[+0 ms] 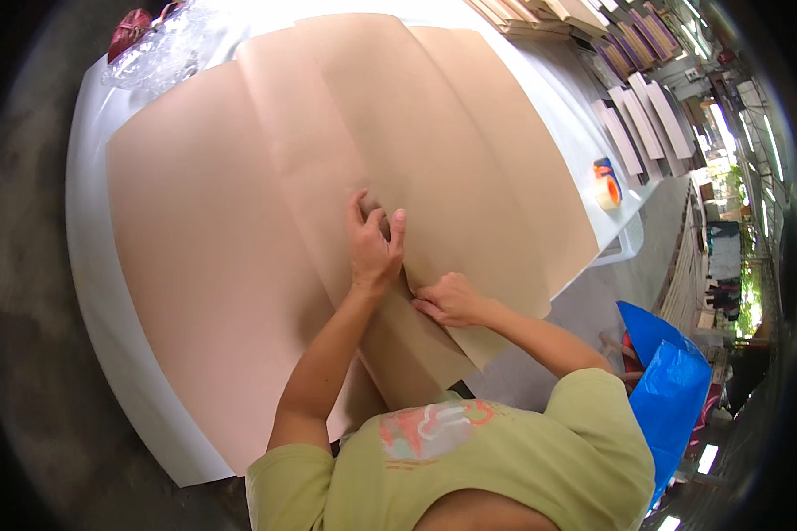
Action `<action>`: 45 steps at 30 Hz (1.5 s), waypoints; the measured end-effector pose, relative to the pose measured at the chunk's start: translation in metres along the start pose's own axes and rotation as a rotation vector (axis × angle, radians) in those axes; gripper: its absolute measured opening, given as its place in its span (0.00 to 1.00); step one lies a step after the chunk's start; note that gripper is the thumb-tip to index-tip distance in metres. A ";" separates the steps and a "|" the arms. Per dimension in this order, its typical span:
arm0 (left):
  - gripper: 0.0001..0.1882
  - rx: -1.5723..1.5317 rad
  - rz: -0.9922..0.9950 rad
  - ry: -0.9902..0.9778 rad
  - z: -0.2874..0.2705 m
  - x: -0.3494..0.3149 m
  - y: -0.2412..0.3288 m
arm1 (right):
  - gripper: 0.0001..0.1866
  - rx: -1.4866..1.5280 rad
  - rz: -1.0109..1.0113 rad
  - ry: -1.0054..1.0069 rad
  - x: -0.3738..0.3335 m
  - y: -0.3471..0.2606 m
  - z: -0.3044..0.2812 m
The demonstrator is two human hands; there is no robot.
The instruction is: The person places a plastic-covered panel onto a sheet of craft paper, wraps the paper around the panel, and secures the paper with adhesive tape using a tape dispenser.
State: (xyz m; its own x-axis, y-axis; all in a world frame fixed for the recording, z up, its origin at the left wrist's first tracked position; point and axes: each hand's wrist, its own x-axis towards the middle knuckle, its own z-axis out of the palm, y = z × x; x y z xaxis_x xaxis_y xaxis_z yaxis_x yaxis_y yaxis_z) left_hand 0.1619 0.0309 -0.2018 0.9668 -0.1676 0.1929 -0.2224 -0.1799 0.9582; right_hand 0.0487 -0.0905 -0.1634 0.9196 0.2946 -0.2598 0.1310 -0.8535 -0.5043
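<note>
A large sheet of brown paper (204, 221) spreads over the white-covered table (142, 398), with overlapping folded layers running down its middle. My left hand (376, 252) rests on the folded band (372, 97), its fingers bent but apart and its thumb raised, holding nothing. Just to its right and nearer to me, my right hand (453, 299) pinches the edge of a paper layer between thumb and curled fingers. A dark gap shows under that edge between the two hands. The underside of the layers is hidden.
A tape dispenser (607, 188) with an orange-cored roll stands at the table's right edge. Crumpled clear plastic (164, 53) lies at the far left. Stacked boards (646, 115) stand on the floor at the far right. A blue plastic sheet (669, 380) is beside me on the right.
</note>
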 end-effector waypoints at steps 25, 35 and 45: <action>0.29 0.895 0.117 -0.206 0.020 0.016 0.014 | 0.44 -0.194 1.076 1.056 -0.248 0.506 -0.207; 0.29 1.218 -0.360 -0.387 0.031 0.035 0.061 | 0.26 0.593 1.136 1.084 -0.241 0.575 -0.209; 0.24 1.046 -0.227 -0.468 0.002 0.027 0.036 | 0.22 1.785 -0.134 1.516 -0.172 0.413 -0.234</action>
State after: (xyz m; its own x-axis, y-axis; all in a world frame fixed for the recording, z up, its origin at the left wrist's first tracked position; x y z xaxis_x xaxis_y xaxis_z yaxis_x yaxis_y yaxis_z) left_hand 0.1795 0.0179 -0.1627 0.9056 -0.3304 -0.2659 -0.2564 -0.9259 0.2774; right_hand 0.0309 -0.5943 -0.1346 0.5645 -0.8248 -0.0340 0.6293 0.4566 -0.6289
